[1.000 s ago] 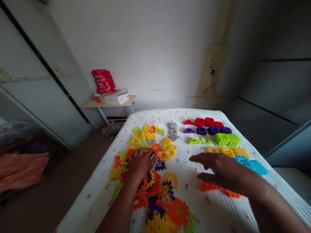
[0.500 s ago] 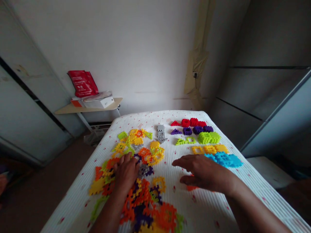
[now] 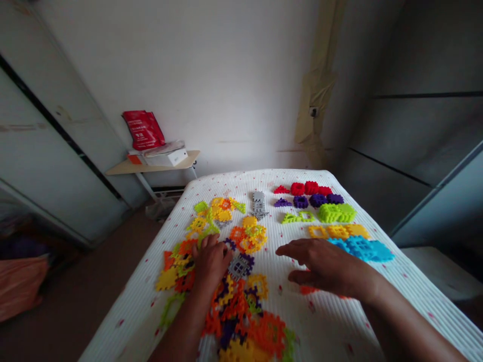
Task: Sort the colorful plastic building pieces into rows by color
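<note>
White quilted bed (image 3: pixel 124 327) | left hand (image 3: pixel 211 262) curled onto interlocking plastic pieces (image 3: pixel 168 279), grip unclear | right hand (image 3: pixel 324 266) open, empty, hovering

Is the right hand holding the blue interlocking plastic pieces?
No, the open right hand holds nothing; the blue interlocking plastic pieces lie on the white quilted bedspread beside it.

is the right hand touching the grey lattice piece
Apart: the head view shows white bedspread between the fingertips of the right hand and the grey plastic lattice piece.
</note>
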{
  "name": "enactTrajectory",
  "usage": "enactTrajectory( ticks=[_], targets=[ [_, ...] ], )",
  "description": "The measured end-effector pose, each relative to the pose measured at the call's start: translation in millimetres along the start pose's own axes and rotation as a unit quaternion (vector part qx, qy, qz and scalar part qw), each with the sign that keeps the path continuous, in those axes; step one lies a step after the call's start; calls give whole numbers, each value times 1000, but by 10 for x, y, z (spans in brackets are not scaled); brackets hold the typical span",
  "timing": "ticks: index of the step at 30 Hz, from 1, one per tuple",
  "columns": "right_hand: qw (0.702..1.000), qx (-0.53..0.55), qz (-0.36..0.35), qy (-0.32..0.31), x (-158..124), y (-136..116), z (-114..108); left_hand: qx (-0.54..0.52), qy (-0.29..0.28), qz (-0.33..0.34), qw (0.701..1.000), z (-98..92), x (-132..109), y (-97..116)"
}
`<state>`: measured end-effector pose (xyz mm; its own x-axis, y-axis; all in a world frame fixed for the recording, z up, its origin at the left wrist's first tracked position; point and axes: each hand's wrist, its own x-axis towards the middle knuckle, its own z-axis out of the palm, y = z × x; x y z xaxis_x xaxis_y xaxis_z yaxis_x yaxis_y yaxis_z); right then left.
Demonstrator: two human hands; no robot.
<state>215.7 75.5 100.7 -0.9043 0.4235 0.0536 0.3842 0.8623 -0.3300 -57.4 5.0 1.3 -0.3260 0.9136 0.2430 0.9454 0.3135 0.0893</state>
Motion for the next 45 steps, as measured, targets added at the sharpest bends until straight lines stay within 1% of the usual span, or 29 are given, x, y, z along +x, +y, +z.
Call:
enactTrajectory(
  ticks=[2,5,9,11,15,17,20,25,28,33,37,40,45],
  targets=[
    [1000,1,-2,1,-2,3,5,3,3,-4,1000,19,7,14],
    [1000,-1,0,-1,1,0,2,-4,-7,-5,1000,52,29,30],
    [1000,-4,7,-7,12,2,3,-22,1,14,1000,60,44,26],
    [1000,-6,11,-11,20,11,9,-49,29,36,998,59,42,6],
    [1000,-1,4,-10,53,28,21,-129,117,93,980,75,27,-30],
    [1000,6,-1,-3,84,29,31,-175,133,115,969,86,17,-30],
    [999,7,-10,29,159,22,83,-220,125,141,957,96,7,-11],
    [995,-11,-38,86,319,4,267,-234,120,158,952,89,6,14],
    [994,-22,-42,103,382,-12,361,-253,99,165,948,60,-1,25],
    [993,-48,-37,105,433,-34,467,-307,52,181,933,-2,-30,72],
    [992,-71,-49,90,485,-49,573,-355,20,194,914,-12,-61,97],
    [991,-80,-62,90,526,-66,646,-385,-5,198,902,-13,-79,94],
    [991,-63,-78,85,554,-102,687,-428,-44,178,885,-37,-103,110]
  ],
)
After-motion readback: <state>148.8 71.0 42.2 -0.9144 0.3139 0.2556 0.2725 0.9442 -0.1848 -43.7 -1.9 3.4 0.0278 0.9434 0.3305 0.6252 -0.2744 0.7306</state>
